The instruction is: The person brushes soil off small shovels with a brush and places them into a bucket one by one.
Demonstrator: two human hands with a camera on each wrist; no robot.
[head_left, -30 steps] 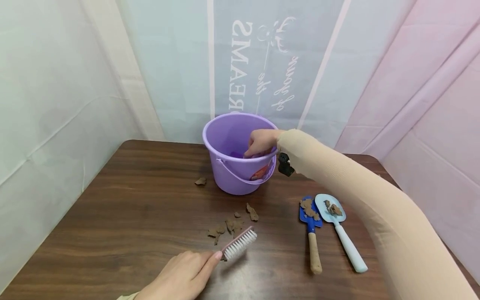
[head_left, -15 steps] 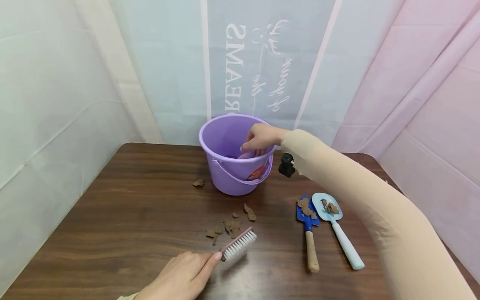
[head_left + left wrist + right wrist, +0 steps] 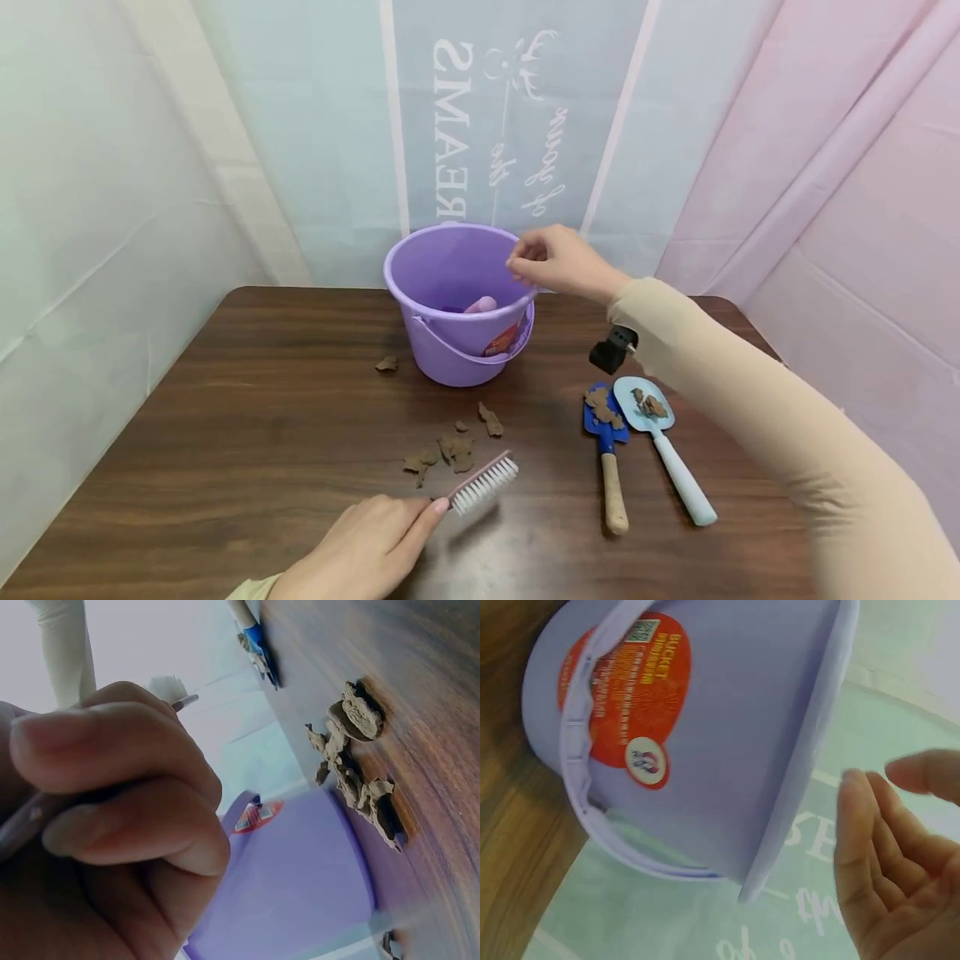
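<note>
My left hand (image 3: 360, 542) grips the handle of a pink brush (image 3: 486, 483), its white bristles held up over the tabletop at the front. Curled fingers of that hand fill much of the left wrist view. Over the right side of a purple bucket's (image 3: 461, 346) rim hovers my right hand (image 3: 558, 258), fingers loosely bent and nothing between them. The right wrist view has its thumb and fingertips apart, beside the bucket's rim. A rounded pinkish-purple end (image 3: 482, 305) shows inside the bucket; the rest of it is hidden by the front wall.
Brown flaky pieces (image 3: 456, 450) lie just beyond the brush, with another piece (image 3: 387, 364) left of the bucket. At right, a blue trowel (image 3: 611, 467) and a pale blue scoop (image 3: 675, 467) lie side by side, both bearing brown pieces. Cloth curtains surround the table.
My right hand has let go of the pinkish-purple thing inside the bucket and risen out to the right. My left hand keeps the brush in nearly the same place.
</note>
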